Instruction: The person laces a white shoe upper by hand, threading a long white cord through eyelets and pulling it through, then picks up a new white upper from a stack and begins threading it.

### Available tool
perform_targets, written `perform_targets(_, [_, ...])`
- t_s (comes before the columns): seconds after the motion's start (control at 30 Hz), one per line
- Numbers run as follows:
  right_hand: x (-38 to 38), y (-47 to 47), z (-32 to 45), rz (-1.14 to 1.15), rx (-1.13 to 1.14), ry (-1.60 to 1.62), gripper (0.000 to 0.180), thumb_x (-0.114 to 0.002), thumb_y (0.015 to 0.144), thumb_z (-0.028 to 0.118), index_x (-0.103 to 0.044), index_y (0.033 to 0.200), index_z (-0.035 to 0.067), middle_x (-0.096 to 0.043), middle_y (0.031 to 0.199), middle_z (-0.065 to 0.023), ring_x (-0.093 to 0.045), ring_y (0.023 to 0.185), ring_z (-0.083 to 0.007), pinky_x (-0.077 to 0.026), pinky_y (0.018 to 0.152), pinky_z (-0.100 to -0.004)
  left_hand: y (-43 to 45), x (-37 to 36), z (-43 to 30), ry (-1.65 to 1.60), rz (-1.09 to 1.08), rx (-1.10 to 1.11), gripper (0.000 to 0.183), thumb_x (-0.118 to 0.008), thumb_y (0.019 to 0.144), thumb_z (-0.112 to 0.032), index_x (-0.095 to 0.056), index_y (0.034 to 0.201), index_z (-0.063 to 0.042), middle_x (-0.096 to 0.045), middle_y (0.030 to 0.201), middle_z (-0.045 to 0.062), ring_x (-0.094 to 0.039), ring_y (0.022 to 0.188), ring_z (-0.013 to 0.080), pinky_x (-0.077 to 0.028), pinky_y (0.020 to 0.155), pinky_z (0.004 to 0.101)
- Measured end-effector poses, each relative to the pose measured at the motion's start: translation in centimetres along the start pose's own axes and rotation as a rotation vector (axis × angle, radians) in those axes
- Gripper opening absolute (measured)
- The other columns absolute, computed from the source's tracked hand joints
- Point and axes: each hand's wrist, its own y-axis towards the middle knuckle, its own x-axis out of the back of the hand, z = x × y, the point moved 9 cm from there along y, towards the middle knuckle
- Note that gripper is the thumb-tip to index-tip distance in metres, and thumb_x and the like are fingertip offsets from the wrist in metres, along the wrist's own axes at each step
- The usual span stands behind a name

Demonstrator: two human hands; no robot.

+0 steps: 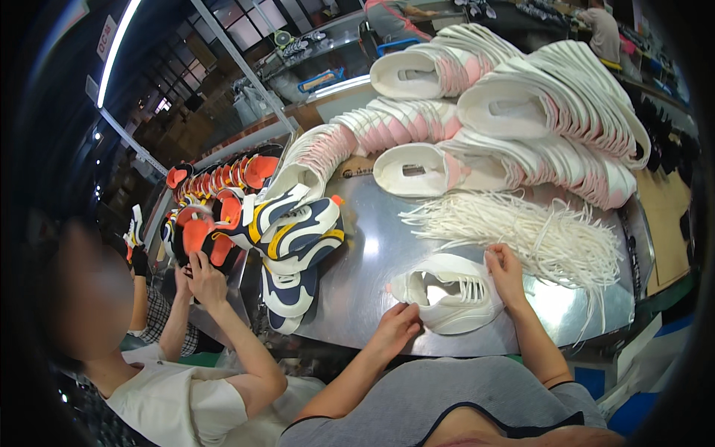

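Observation:
In front of me a white shoe upper lies on the metal tabletop, its opening facing up and white laces threaded across the throat. At its heel end, my left hand grips the lower edge between thumb and fingers. Beside the toe end is my right hand, fingers curled in; whether they pinch the edge is not clear. A loose heap of white shoelaces lies just beyond the right hand. Behind it rise nested stacks of white and pink shoe uppers.
To the left, navy, white and yellow shoe uppers are piled at the table edge. Close on that side a co-worker's hands handle an orange-lined upper. Brown cardboard stands at the right.

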Motion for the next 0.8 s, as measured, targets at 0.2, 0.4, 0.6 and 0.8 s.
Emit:
perform_targets(0.2, [-4.0,0.0,-0.6,0.179,-0.235,0.377,0.015,-0.061,0.098,0.021,-0.059,0.104,0.008,-0.054,0.070,0.0042,-0.044,0.058,-0.0035,-0.033,0.051,-0.0204,2.2,-8.9,-5.7,0.065,-0.089,-0.175,0.048,-0.071,0.089,-0.018,-0.053,0.130,0.000,-0.062,0.123,0.009,-0.061,0.110,0.0171,-0.051,0.095,0.0334])
perform_targets(0.4, [-3.8,1.2,-1.8,0.164,-0.180,0.285,0.018,-0.062,0.097,0.022,-0.058,0.107,0.007,-0.056,0.071,0.0032,-0.048,0.058,-0.0042,-0.037,0.052,-0.0201,8.4,-11.9,-19.9,0.403,-0.291,-0.764,0.041,-0.066,0.093,-0.016,-0.054,0.129,0.001,-0.062,0.123,0.011,-0.060,0.113,0.0204,-0.048,0.097,0.0369])
perform_targets(0.6, [-5.7,0.3,1.0,0.215,0.059,-0.180,0.023,-0.069,0.093,0.019,-0.063,0.110,0.004,-0.069,0.081,-0.0101,-0.061,0.066,-0.0139,-0.048,0.062,-0.0278,21.5,2.7,-33.5,1.117,-0.789,-0.912,0.047,-0.069,0.090,-0.023,-0.055,0.123,0.007,-0.061,0.116,0.018,-0.059,0.105,0.0266,-0.045,0.092,0.0403])
perform_targets(0.8, [-4.1,0.3,-0.6,0.199,-0.045,-0.157,0.024,-0.070,0.092,0.019,-0.063,0.111,0.005,-0.069,0.081,-0.0097,-0.061,0.065,-0.0143,-0.047,0.061,-0.0271,23.0,3.8,-29.2,1.340,-0.969,-0.939,0.055,-0.074,0.086,-0.027,-0.053,0.124,0.006,-0.055,0.117,0.023,-0.051,0.114,0.0361,-0.038,0.100,0.0461])
